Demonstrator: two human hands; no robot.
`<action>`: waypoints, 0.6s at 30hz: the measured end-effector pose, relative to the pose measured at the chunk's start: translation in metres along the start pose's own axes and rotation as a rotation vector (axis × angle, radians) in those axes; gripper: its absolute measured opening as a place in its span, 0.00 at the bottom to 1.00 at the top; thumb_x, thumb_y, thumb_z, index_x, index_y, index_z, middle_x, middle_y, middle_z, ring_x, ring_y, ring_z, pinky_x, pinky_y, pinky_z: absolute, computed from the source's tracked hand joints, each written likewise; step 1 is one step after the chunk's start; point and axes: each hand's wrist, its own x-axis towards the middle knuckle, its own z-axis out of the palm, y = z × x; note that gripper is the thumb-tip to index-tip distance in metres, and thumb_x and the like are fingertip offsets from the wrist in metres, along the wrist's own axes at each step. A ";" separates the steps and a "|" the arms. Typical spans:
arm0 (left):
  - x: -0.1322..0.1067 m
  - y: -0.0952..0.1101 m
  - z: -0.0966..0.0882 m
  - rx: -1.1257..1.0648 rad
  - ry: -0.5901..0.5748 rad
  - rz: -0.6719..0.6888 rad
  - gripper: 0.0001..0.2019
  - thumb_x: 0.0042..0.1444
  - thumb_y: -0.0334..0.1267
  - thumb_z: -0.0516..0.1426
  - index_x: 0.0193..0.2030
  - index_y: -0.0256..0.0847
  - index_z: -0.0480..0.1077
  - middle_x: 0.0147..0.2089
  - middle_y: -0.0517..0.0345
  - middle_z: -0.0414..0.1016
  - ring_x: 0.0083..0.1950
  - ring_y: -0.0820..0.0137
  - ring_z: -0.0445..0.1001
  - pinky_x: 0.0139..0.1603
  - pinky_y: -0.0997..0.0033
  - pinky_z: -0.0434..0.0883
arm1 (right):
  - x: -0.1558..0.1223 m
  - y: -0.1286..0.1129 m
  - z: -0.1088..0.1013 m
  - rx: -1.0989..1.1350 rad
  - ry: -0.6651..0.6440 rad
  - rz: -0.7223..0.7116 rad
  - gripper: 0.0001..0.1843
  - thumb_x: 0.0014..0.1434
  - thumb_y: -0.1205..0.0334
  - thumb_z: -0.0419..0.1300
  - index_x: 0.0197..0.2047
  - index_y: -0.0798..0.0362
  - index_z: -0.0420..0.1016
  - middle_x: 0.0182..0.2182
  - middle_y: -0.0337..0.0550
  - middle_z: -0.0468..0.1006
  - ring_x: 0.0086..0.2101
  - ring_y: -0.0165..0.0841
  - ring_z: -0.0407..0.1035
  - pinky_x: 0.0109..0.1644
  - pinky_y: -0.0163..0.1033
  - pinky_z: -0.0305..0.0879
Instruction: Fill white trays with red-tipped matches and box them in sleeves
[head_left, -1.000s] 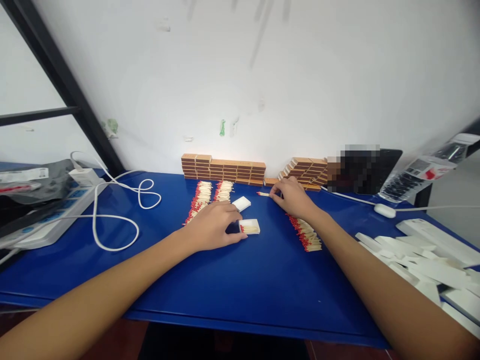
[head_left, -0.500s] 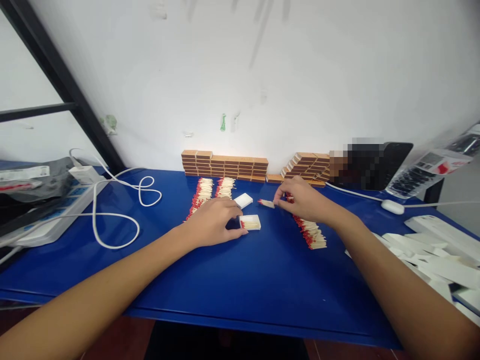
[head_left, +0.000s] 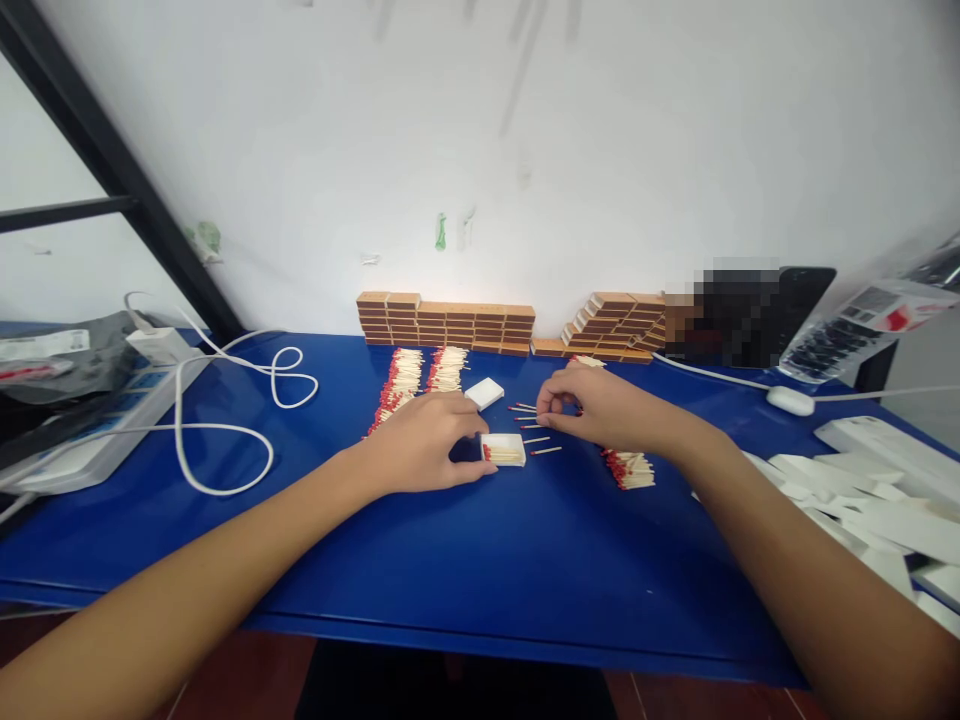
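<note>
My left hand [head_left: 427,445] rests on the blue table [head_left: 450,560], its thumb and fingers closed round the left end of a small white matchbox tray [head_left: 511,458]. Inside the tray lie several red-tipped matches [head_left: 498,452]. My right hand [head_left: 592,405] is to the right of the tray, fingertips pinched at the ends of several matches [head_left: 528,418] fanned out on the table. Two loose matches [head_left: 546,450] lie just below its fingers. Behind the tray sits a second white tray [head_left: 485,393]. A row of matches [head_left: 631,472] is partly hidden under my right hand.
Two rows of matches [head_left: 405,370] lie beyond my left hand. Stacked matchboxes [head_left: 472,328] line the wall, with another stepped stack [head_left: 619,322] to the right. White card pieces [head_left: 840,500], a plastic bottle [head_left: 862,325], a white cable [head_left: 225,430] and a power strip [head_left: 120,430] are at the sides.
The bunch of matches at my right fingertips has spread into separate matches on the table. My right hand has moved slightly left and down. My left hand stays at the tray.
</note>
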 end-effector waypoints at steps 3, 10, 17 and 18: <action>0.001 -0.001 -0.001 0.008 -0.003 -0.015 0.14 0.67 0.48 0.66 0.48 0.38 0.82 0.42 0.52 0.82 0.45 0.60 0.80 0.47 0.61 0.74 | 0.001 0.001 0.001 0.011 0.017 0.011 0.06 0.62 0.58 0.63 0.38 0.47 0.83 0.35 0.45 0.83 0.40 0.42 0.73 0.43 0.44 0.66; 0.002 -0.002 0.000 0.034 -0.001 -0.010 0.14 0.67 0.48 0.66 0.46 0.38 0.82 0.42 0.51 0.82 0.44 0.60 0.80 0.47 0.61 0.73 | 0.006 0.000 0.010 0.039 -0.032 0.029 0.09 0.66 0.58 0.60 0.38 0.50 0.82 0.36 0.48 0.82 0.43 0.44 0.72 0.45 0.44 0.65; 0.002 -0.004 -0.003 0.051 0.000 -0.033 0.15 0.66 0.49 0.67 0.48 0.37 0.82 0.42 0.51 0.83 0.45 0.59 0.80 0.47 0.61 0.73 | 0.002 0.000 0.005 0.073 -0.041 0.024 0.09 0.64 0.56 0.62 0.41 0.49 0.82 0.39 0.48 0.82 0.43 0.43 0.71 0.45 0.44 0.64; 0.002 -0.004 -0.003 0.052 -0.004 -0.036 0.15 0.66 0.49 0.67 0.48 0.37 0.82 0.43 0.51 0.83 0.45 0.59 0.80 0.46 0.61 0.73 | 0.001 0.001 0.004 0.078 -0.057 0.022 0.09 0.64 0.56 0.62 0.41 0.49 0.83 0.39 0.48 0.82 0.43 0.43 0.71 0.45 0.44 0.64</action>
